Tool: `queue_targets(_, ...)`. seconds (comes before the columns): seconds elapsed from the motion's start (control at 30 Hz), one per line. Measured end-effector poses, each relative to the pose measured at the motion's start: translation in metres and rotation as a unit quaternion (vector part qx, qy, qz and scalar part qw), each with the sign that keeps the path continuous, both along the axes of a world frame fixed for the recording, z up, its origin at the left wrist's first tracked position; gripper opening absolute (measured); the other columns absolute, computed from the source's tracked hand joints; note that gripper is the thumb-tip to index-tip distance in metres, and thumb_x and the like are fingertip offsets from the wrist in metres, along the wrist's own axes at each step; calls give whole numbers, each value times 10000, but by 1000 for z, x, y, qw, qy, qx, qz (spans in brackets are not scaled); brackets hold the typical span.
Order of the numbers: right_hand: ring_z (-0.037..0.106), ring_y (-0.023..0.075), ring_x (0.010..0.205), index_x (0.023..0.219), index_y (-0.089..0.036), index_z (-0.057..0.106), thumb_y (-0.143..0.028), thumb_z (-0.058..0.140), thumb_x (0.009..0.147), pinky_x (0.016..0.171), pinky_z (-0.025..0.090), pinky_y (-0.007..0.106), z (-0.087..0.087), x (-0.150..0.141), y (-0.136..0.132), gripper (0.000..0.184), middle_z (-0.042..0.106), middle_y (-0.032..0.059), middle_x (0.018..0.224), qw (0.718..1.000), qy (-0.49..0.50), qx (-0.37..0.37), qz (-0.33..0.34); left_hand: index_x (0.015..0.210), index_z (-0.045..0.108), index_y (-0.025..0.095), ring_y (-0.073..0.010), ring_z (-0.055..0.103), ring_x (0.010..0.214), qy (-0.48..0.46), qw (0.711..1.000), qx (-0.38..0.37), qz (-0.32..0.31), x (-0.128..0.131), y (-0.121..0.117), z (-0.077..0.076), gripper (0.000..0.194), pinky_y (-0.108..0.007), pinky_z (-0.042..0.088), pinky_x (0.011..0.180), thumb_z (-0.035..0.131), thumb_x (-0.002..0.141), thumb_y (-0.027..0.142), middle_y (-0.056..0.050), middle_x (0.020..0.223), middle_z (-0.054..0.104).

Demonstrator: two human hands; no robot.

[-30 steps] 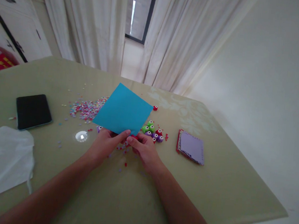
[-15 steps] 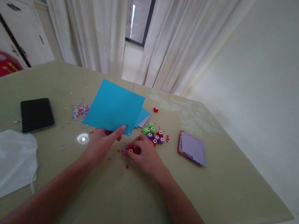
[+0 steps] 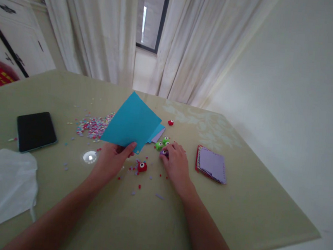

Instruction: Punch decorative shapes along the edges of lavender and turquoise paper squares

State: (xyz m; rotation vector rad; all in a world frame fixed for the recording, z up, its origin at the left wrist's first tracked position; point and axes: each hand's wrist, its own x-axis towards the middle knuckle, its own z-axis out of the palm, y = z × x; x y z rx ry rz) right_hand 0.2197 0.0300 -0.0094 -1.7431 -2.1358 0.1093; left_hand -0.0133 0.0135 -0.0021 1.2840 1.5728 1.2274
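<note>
My left hand (image 3: 117,155) pinches a sheet of blue paper (image 3: 132,120) near its lower corner, thumb on top, holding it tilted above the table. Small punched marks show at that corner. My right hand (image 3: 177,163) is closed around a purple craft punch (image 3: 164,152) with a white eye-like top; its fingers cover the other punches beside it. Green craft punches (image 3: 159,145) sit just beyond the fingertips. A red craft punch (image 3: 142,167) stands alone between my hands, among tiny paper bits. Farther back is another red craft punch (image 3: 170,122).
Confetti (image 3: 93,127) is heaped left of the blue paper. A stack of scalloped-edge paper (image 3: 212,164) lies to the right. On the left are a black tablet (image 3: 36,131) and a white bag-like item (image 3: 3,188). More paper sheets (image 3: 156,134) lie behind the held one.
My right hand has let go of the red craft punch and moved right to the purple one. My left hand has turned the blue paper, and more of the confetti shows.
</note>
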Motion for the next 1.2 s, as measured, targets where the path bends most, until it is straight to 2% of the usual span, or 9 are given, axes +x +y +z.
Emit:
queue_targets(0.1,652,337,1143,997,-221,702,-148,731,942,1026,490,487,1,-3,0,96,718,133,1144,997,78,21,0,752,745,224,-282,782,687,-46,999,-3,4,1,0,1,373,-353,593,649,785,795,593,-79,717,814)
queue_targets(0.17,675,300,1081,1029,-232,664,-219,726,962,994,506,461,0,-5,0,92,718,113,1167,980,198,27,5,788,764,213,-289,797,711,-57,998,-9,5,2,-1,1,399,-360,610,678,798,796,611,-86,743,825)
queue_targets(0.23,698,239,914,1067,-245,624,-332,713,986,875,538,408,-1,-8,1,148,730,82,1151,938,347,-5,18,840,786,204,-298,812,739,-67,998,-14,0,2,-2,0,428,-368,621,703,808,799,629,-94,775,839)
queue_targets(0.37,685,174,738,1038,-245,607,-513,824,878,699,539,326,-1,-19,-1,380,755,38,1011,810,572,-123,41,861,798,203,-313,830,784,-77,997,-14,-4,2,-3,-3,445,-381,633,744,816,804,644,-98,812,852)
queue_targets(0.5,666,151,783,1064,-219,718,-419,996,674,731,530,294,2,-31,-7,520,771,30,1014,735,648,-196,31,894,794,216,-313,833,786,-97,995,-12,-5,5,-5,1,410,-384,645,757,838,791,610,-80,824,858)
queue_targets(0.6,620,129,729,996,-215,762,-396,1019,644,700,497,272,5,-38,-13,471,745,-4,889,689,685,-232,35,919,780,220,-306,831,764,-121,993,-8,-5,8,-7,6,393,-378,651,732,860,766,573,-68,833,860)
queue_targets(0.7,647,128,743,971,-215,763,-415,1023,653,699,507,267,8,-42,-17,457,759,7,935,646,716,-261,39,910,779,218,-305,831,761,-121,993,-7,-6,8,-8,8,383,-378,653,725,856,766,565,-69,831,860)
queue_targets(0.8,661,131,729,995,-217,761,-437,1033,648,690,520,278,9,-42,-18,492,763,16,958,635,724,-268,36,883,783,218,-307,832,768,-103,995,-11,-5,8,-9,8,377,-381,654,738,834,782,578,-72,807,853)
queue_targets(1.2,621,91,663,971,-222,776,-462,1059,619,628,482,230,7,-43,-16,512,738,-20,889,642,729,-233,28,882,772,212,-300,827,746,-95,995,-1,-4,8,-8,6,385,-372,649,708,833,773,576,-67,793,846)
